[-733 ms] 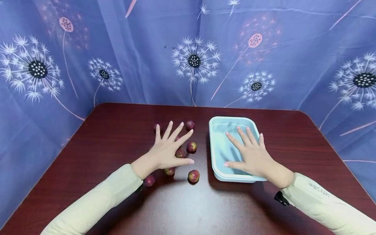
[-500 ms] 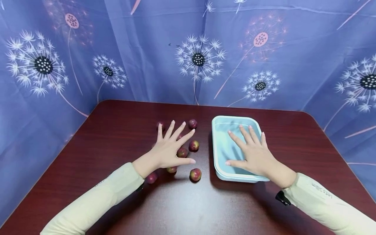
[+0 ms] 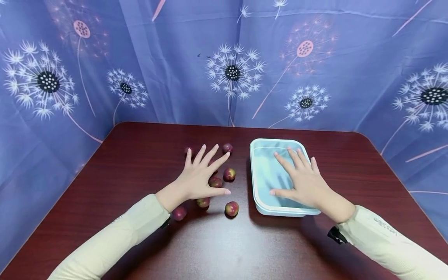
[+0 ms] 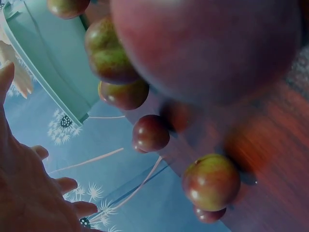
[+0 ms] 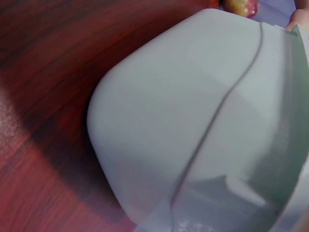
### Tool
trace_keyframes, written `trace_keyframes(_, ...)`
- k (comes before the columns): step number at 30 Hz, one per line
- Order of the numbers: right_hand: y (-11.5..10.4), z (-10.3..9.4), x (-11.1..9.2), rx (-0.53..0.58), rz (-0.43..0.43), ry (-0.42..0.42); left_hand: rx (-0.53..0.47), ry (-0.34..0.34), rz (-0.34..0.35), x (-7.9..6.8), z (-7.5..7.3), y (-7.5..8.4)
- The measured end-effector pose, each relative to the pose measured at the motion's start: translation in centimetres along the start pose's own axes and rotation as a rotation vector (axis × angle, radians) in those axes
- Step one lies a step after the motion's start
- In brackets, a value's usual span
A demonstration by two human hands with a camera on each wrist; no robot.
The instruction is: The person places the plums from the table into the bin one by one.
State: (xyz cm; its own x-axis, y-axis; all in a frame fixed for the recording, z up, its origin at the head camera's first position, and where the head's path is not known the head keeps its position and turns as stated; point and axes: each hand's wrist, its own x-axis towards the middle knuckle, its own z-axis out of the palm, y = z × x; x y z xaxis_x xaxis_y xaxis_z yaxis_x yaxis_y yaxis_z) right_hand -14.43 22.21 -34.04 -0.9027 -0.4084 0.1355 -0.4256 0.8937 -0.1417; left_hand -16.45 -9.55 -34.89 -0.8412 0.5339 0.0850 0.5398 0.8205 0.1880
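Note:
Palm down with fingers spread wide, my left hand (image 3: 197,181) hovers above several reddish-purple plums, some with yellow-green patches, and partly hides some of them. One plum (image 3: 231,209) lies nearer the front, another plum (image 3: 229,174) to the right of the fingers. In the left wrist view, plums (image 4: 211,182) sit beside the hand (image 4: 29,179), which holds nothing. My right hand (image 3: 308,184), also spread, is over a light blue rectangular plastic tub (image 3: 280,211) with no plums visible inside. The right wrist view is mostly filled by the tub's outer wall (image 5: 159,121).
Everything stands on a dark red-brown wooden table (image 3: 140,155) with rounded far corners. Behind and beside it hangs a blue curtain (image 3: 175,58) with a dandelion print. The tub is to the right of the plums.
The head view has shifted slightly. My right hand's fingers have moved a little to the right over the tub. The left hand, the plums and the tub keep their places.

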Motion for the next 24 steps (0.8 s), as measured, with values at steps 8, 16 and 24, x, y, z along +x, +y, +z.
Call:
trace_keyframes(8, 0.3, -0.2, 0.3, 0.03, -0.072, 0.183, -0.025, 0.018, -0.033, -0.3, -0.3, -0.7)
trace_keyframes(16, 0.8, -0.8, -0.1, 0.129, 0.042, 0.149, -0.042, 0.072, -0.017, -0.6, -0.3, -1.5)
trace_keyframes(24, 1.6, -1.9, -0.4, 0.239, 0.139, 0.115, -0.096, 0.074, -0.044, -0.9, -0.7, -2.1)
